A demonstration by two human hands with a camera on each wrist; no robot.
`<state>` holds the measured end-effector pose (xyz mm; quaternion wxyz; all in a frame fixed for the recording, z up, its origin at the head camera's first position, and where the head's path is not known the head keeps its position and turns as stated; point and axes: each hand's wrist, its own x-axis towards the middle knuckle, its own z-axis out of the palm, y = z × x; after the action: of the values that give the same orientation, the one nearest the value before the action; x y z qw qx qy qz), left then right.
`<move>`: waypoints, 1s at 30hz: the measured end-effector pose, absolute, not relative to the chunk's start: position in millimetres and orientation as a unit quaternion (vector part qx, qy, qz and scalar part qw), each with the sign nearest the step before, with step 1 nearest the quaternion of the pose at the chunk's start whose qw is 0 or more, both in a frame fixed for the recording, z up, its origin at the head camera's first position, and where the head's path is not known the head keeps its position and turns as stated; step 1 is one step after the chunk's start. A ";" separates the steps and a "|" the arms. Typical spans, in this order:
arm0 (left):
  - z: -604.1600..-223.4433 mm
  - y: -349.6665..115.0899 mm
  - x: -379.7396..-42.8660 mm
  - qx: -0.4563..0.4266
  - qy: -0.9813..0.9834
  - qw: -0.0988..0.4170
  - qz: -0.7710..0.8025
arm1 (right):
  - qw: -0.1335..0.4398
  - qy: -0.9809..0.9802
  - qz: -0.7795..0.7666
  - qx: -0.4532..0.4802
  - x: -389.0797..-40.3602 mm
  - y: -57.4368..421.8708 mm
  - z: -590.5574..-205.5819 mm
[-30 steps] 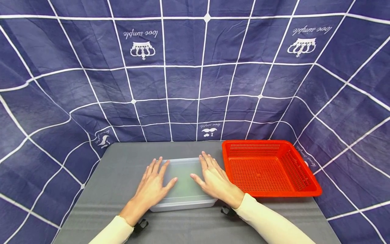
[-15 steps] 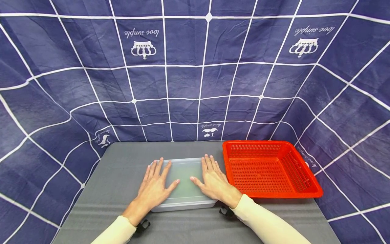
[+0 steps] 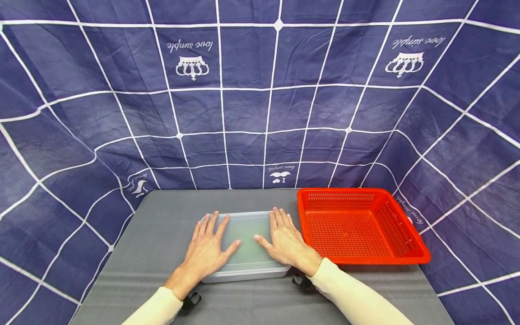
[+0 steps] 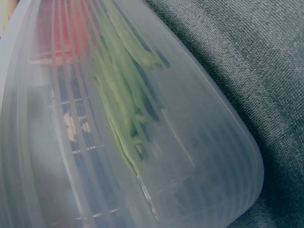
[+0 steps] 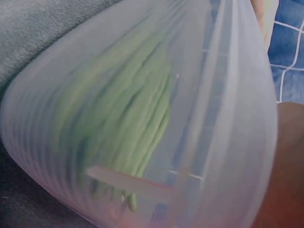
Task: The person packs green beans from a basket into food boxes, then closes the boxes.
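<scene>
A translucent plastic food container with a frosted lid sits on the grey cloth. My left hand rests on the lid's left side, fingers spread and straight, thumb pointing inward. On the right side my right hand lies likewise, palm down, its thumb toward the middle. Through the clear ribbed wall, long green beans show in the left wrist view. The right wrist view has a bundle of green beans behind the wall. Neither wrist view shows the fingers on top.
A red perforated plastic basket stands just right of the container, close to my right hand. Grey cloth covers the table. Blue fabric with white grid lines hangs behind and along both sides.
My right fingertips have drawn slightly nearer and right along the lid. My left hand has shifted slightly right. Both hands stay on the lid, and little differs over the last half second.
</scene>
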<state>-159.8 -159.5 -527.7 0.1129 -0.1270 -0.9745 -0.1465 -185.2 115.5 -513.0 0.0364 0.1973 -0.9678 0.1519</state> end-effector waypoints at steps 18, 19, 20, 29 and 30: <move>-524.9 -162.0 -158.1 -0.115 -0.975 0.094 -0.162 | 0.040 -0.962 0.200 0.181 -185.1 117.9 -517.3; -523.5 -162.3 -157.5 -0.114 -0.975 0.093 -0.167 | 0.039 -0.962 0.202 0.180 -184.2 118.4 -516.8; -522.3 -162.5 -156.8 -0.111 -0.975 0.090 -0.170 | 0.038 -0.962 0.202 0.178 -183.1 119.0 -516.4; -525.3 -167.0 -147.5 -0.100 -0.972 0.108 -0.184 | 0.040 -0.963 0.199 0.176 -164.8 122.7 -521.4; -525.9 -167.3 -146.7 -0.100 -0.972 0.107 -0.184 | 0.039 -0.963 0.200 0.176 -162.5 122.8 -522.2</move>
<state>-146.7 -167.3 -525.9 0.1065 -0.0995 -0.9721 -0.1838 -162.5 122.8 -522.2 0.0390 0.1761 -0.9631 0.1996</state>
